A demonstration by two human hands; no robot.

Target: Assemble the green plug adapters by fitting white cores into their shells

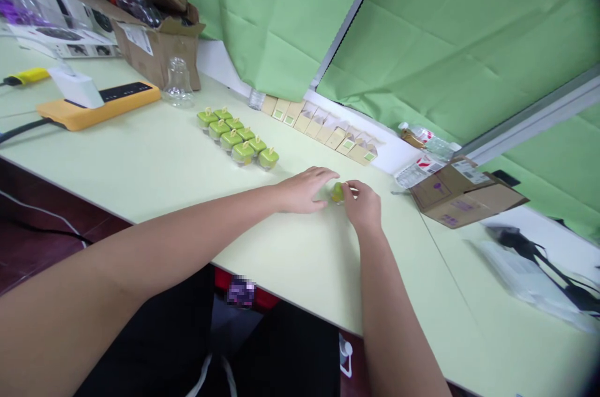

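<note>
A small clear container with a green lid [337, 192] is between my two hands on the pale table. My right hand [364, 203] pinches it at its right side with closed fingers. To its left, my left hand [304, 190] is open, thumb and fingers apart, close to the container but not around it. Several matching green-lidded containers [244, 152] stand in two rows to the left, farther from me. Each of their lids has a small pale loop or tab on top.
Several small kraft boxes [319, 125] line the wall. On the left are an orange power strip [126, 100], a clear jar [178, 81] and an open carton [159, 53]. To the right lie a cardboard box [450, 194], plastic bottles [438, 145] and a black cable [534, 253].
</note>
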